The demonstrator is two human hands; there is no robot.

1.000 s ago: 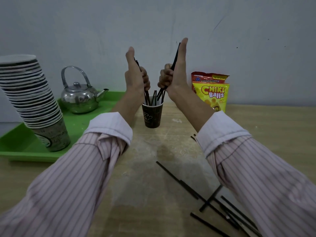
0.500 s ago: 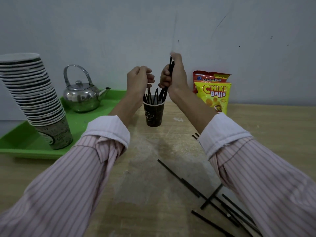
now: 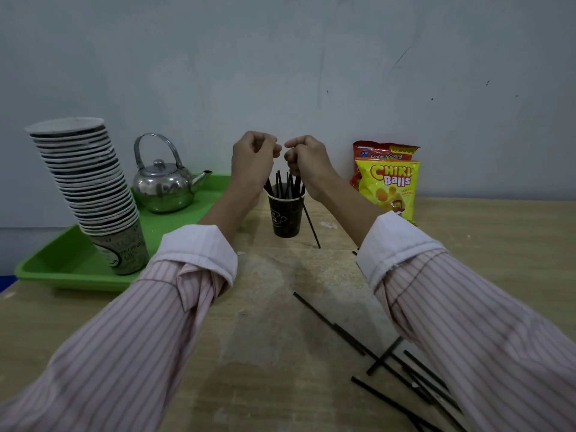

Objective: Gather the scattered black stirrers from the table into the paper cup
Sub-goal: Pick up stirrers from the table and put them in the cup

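Observation:
A dark paper cup (image 3: 286, 218) stands at the middle of the wooden table with several black stirrers (image 3: 282, 185) upright in it. My left hand (image 3: 252, 159) hovers just above and left of the rim, its fingers curled shut with nothing seen in them. Just above and right of the rim, my right hand (image 3: 308, 162) has its fingers closed on the tops of some stirrers in the cup. One stirrer (image 3: 311, 227) slants outside the cup's right side, its tip on the table. Several loose stirrers (image 3: 389, 358) lie crossed at the near right, partly under my right sleeve.
A green tray (image 3: 62, 266) on the left carries a tall leaning stack of paper cups (image 3: 90, 188) and a steel kettle (image 3: 165, 185). Snack bags (image 3: 388, 182) stand against the wall right of the cup. The wall runs close behind everything.
Both hands have come down from raised thumbs to closed fists over the cup. The stirrers in my right hand have dropped into the cup, and one now slants outside it.

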